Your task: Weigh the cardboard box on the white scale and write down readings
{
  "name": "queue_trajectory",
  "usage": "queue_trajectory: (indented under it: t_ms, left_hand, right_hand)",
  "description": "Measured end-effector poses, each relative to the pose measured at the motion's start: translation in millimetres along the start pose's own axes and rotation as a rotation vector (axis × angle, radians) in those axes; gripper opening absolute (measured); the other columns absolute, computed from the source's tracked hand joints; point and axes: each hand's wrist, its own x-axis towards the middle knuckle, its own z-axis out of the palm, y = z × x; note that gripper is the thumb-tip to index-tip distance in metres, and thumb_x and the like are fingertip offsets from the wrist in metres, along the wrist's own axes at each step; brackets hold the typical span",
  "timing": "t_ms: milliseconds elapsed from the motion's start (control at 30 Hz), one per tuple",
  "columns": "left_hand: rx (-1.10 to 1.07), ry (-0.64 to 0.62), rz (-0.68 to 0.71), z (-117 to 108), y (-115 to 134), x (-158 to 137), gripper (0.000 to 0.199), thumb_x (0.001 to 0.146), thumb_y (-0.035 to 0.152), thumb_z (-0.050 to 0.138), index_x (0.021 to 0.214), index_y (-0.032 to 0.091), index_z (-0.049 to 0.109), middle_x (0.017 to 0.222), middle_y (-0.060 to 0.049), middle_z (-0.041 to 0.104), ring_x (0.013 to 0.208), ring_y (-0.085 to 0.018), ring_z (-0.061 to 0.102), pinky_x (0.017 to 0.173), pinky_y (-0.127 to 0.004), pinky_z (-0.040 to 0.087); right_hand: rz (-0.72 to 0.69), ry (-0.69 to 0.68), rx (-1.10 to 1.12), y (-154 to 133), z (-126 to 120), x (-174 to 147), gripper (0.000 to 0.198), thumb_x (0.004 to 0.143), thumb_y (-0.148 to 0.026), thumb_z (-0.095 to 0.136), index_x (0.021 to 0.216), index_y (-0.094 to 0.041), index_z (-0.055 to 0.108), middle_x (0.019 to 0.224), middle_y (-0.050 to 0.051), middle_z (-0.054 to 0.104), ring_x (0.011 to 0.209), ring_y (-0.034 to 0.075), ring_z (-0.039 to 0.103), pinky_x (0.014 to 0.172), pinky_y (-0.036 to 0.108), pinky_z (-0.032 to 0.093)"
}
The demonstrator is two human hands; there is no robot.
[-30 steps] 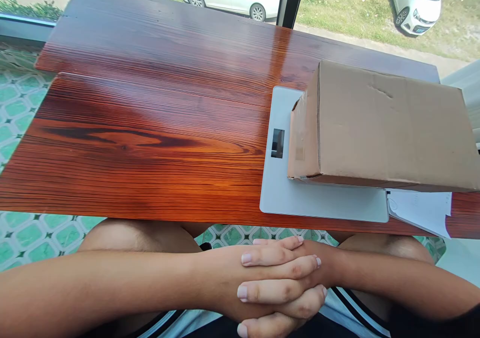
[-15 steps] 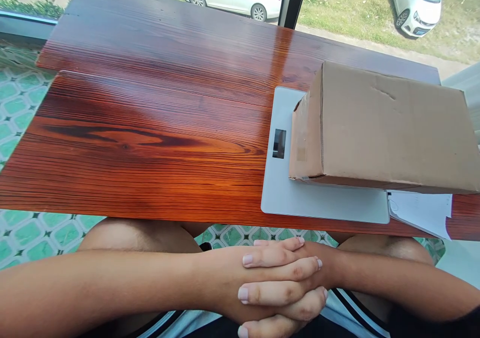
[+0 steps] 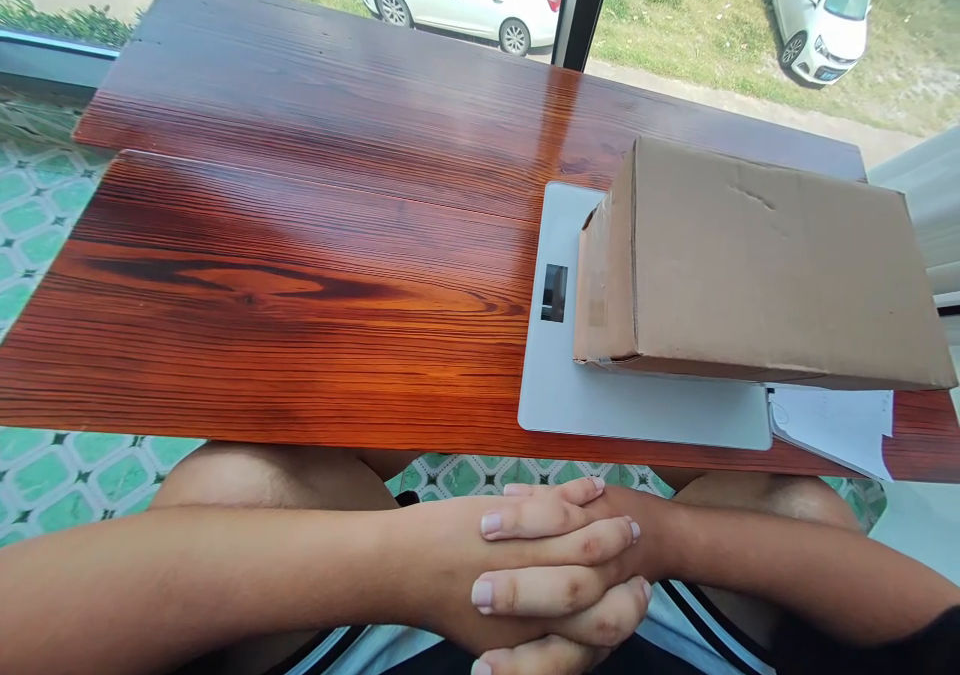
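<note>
My left hand (image 3: 457,560) and my right hand (image 3: 562,590) are clasped together above my lap, with their fingers interlaced. Each hand's fingers are folded closed over the other; both palms are hidden. No object shows in them. Beyond them, on the table, a white flat scale (image 3: 551,385) with a small dark display (image 3: 554,293) lies near the front edge. A closed brown cardboard box (image 3: 765,265) rests on the scale and extends past its right side. Neither hand touches the scale or the box.
The glossy reddish-brown wooden table (image 3: 300,345) spans the view. White paper sheets (image 3: 832,420) lie beside the scale, partly under the box's overhang. My knees are below the table's front edge. Behind a window post (image 3: 579,15), two white cars stand outside.
My hands stay clasped in the same pose. The view has shifted slightly, so the table, box and scale appear a little lower and further left.
</note>
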Motion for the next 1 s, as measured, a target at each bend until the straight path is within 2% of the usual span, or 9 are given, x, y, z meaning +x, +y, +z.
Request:
queue_trajectory:
  t_ms: [100, 167, 267, 367, 500, 633, 800, 900, 1000]
  left_hand:
    - [0.202, 0.098, 0.261, -1.7, -0.9, 2.4, 0.050, 0.069, 0.066, 0.072, 0.098, 0.026, 0.082, 0.098, -0.011, 0.077, 0.090, -0.025, 0.076, 0.043, -0.018, 0.044]
    - [0.194, 0.102, 0.312, -3.9, 3.4, 2.1, 0.058, 0.069, 0.071, 0.066, 0.093, 0.020, 0.082, 0.095, -0.013, 0.076, 0.107, -0.030, 0.072, 0.044, -0.018, 0.044]
    - [0.112, 0.100, 0.330, -7.2, 15.0, -3.9, 0.039, 0.068, 0.061, 0.076, 0.094, 0.032, 0.083, 0.114, -0.012, 0.076, 0.137, -0.035, 0.052, 0.053, -0.021, 0.053]
    - [0.096, 0.031, 0.338, -9.2, 20.7, -9.9, 0.032, 0.070, 0.053, 0.082, 0.101, 0.046, 0.081, 0.125, -0.003, 0.073, 0.145, -0.034, 0.042, 0.075, -0.030, 0.062]
    - [0.149, 0.013, 0.410, -9.0, 12.0, -11.8, 0.035, 0.077, 0.056, 0.080, 0.110, 0.048, 0.078, 0.130, -0.001, 0.071, 0.146, -0.036, 0.041, 0.098, -0.040, 0.058]
    - [0.192, 0.033, 0.480, -6.1, 4.1, -14.4, 0.032, 0.084, 0.054, 0.074, 0.115, 0.045, 0.077, 0.130, -0.003, 0.071, 0.146, -0.035, 0.042, 0.112, -0.050, 0.047]
    - [0.099, 0.126, 0.388, -0.3, 11.7, -22.1, 0.030, 0.084, 0.060, 0.068, 0.105, 0.042, 0.081, 0.122, -0.007, 0.073, 0.141, -0.035, 0.049, 0.088, -0.038, 0.063]
    - [0.066, 0.130, 0.344, 1.5, 16.9, -24.0, 0.030, 0.083, 0.061, 0.067, 0.101, 0.041, 0.082, 0.121, -0.006, 0.074, 0.140, -0.034, 0.050, 0.076, -0.031, 0.065]
    - [0.061, 0.124, 0.335, 1.4, 18.9, -24.1, 0.030, 0.083, 0.061, 0.068, 0.099, 0.040, 0.082, 0.120, -0.006, 0.074, 0.140, -0.034, 0.050, 0.073, -0.029, 0.065]
  right_hand:
    - [-0.015, -0.021, 0.007, 1.9, 0.5, -0.6, 0.033, 0.079, -0.051, 0.074, 0.058, -0.026, 0.069, 0.069, 0.013, 0.060, 0.081, 0.032, 0.074, 0.052, 0.035, 0.062]
    - [0.000, -0.004, 0.022, 0.1, 1.6, -3.3, 0.029, 0.078, -0.050, 0.075, 0.062, -0.027, 0.070, 0.069, 0.012, 0.060, 0.081, 0.032, 0.074, 0.052, 0.035, 0.062]
    - [0.034, 0.052, -0.006, -8.8, 5.7, -11.4, 0.019, 0.078, -0.045, 0.076, 0.072, -0.027, 0.074, 0.065, 0.010, 0.058, 0.081, 0.032, 0.075, 0.052, 0.036, 0.063]
    - [0.082, 0.127, 0.024, -17.6, 12.6, -21.0, 0.013, 0.076, -0.040, 0.078, 0.081, -0.028, 0.076, 0.069, 0.010, 0.061, 0.083, 0.033, 0.075, 0.053, 0.037, 0.063]
    - [0.096, 0.170, 0.050, -15.0, 22.3, -30.8, 0.013, 0.079, -0.037, 0.075, 0.088, -0.028, 0.076, 0.077, 0.012, 0.067, 0.085, 0.033, 0.075, 0.052, 0.036, 0.063]
    - [-0.092, 0.108, -0.067, -5.2, 26.6, -35.1, 0.012, 0.084, -0.035, 0.071, 0.088, -0.024, 0.076, 0.071, 0.012, 0.067, 0.086, 0.033, 0.076, 0.054, 0.034, 0.063]
    - [-0.238, 0.195, -0.266, 2.7, 23.1, -32.2, 0.022, 0.085, -0.037, 0.070, 0.091, -0.017, 0.077, 0.070, 0.012, 0.069, 0.090, 0.034, 0.076, 0.055, 0.031, 0.061]
    - [-0.295, 0.118, -0.281, 6.2, 24.2, -33.3, 0.027, 0.085, -0.037, 0.069, 0.090, -0.013, 0.080, 0.063, 0.012, 0.066, 0.089, 0.034, 0.076, 0.056, 0.028, 0.059]
    - [-0.198, 0.116, -0.154, -7.0, 35.5, -40.7, 0.035, 0.091, -0.037, 0.058, 0.099, -0.011, 0.081, 0.068, 0.012, 0.064, 0.096, 0.036, 0.075, 0.054, 0.027, 0.055]
